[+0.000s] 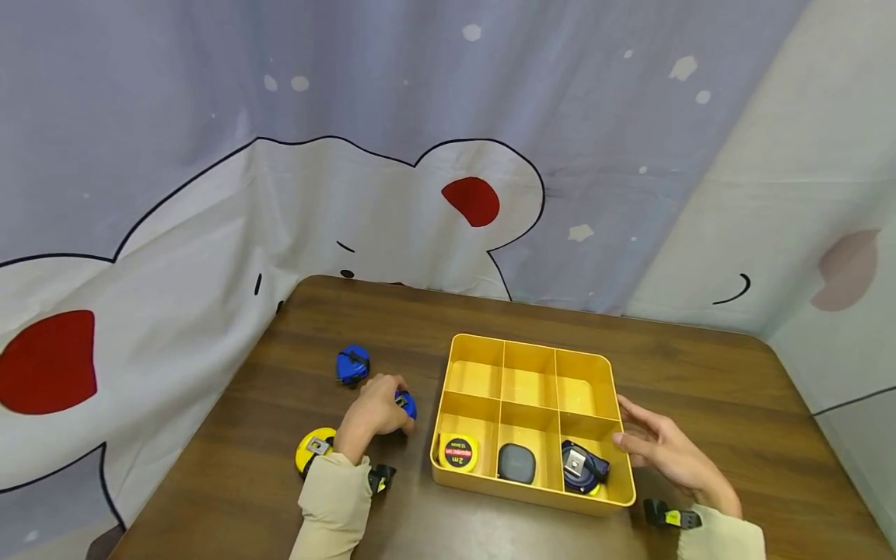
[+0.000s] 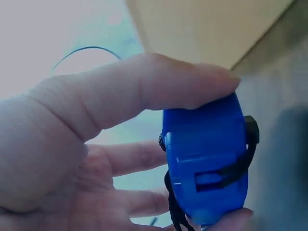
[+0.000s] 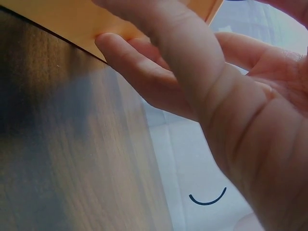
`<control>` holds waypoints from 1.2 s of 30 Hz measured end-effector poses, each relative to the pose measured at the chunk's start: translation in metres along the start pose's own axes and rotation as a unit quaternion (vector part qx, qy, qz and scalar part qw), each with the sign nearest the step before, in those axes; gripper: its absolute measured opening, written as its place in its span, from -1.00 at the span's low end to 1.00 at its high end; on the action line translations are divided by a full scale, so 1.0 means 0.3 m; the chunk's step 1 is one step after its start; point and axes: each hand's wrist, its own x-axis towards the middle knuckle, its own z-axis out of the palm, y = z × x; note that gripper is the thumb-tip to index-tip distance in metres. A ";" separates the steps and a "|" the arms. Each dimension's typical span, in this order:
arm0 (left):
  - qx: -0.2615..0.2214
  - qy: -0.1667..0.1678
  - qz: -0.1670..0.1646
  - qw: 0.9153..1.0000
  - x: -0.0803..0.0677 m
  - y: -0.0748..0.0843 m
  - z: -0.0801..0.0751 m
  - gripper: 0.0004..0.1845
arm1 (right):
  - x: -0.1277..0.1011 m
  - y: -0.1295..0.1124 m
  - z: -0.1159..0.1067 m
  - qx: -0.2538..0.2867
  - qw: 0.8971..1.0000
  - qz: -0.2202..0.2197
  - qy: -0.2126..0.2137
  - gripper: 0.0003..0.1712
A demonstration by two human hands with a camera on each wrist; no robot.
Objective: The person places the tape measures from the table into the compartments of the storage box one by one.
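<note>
My left hand (image 1: pixel 378 403) grips a blue tape measure (image 2: pixel 207 159) by its edges, thumb on one side and fingertips on the other. A black strap and cord hang from its case. Left of the yellow divided box (image 1: pixel 514 492), that hand is close over the table. My right hand (image 1: pixel 668 455) holds the box's right wall, thumb at the rim and fingers (image 3: pixel 144 79) against the outside. In the box's near row sit a yellow tape measure (image 1: pixel 458 453), a dark grey rounded-square case (image 1: pixel 516 463) and a dark blue tape measure (image 1: pixel 579 467).
Another blue tape measure (image 1: pixel 353 364) lies behind my left hand. A yellow-and-black tape measure (image 1: pixel 313 449) is partly covered by my left wrist. The wooden table (image 1: pixel 700 365) ends at a patterned curtain (image 1: pixel 350 210) behind and at the sides.
</note>
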 end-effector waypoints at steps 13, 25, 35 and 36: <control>-0.019 0.026 0.039 0.999 -0.035 0.137 -0.111 -0.41 | 0.001 -0.002 0.008 0.006 1.000 -0.002 -0.002 -0.19; -0.011 0.026 0.088 0.996 0.003 0.297 -0.100 -0.42 | -0.005 0.004 0.002 0.009 1.000 -0.012 -0.004 -0.19; -0.005 0.007 0.118 0.993 0.031 0.422 -0.064 -0.49 | -0.002 0.003 0.008 -0.003 1.000 -0.001 0.011 -0.16; 0.000 0.007 0.121 0.993 0.031 0.436 -0.064 -0.49 | -0.002 0.001 0.009 -0.007 1.000 0.001 0.015 -0.16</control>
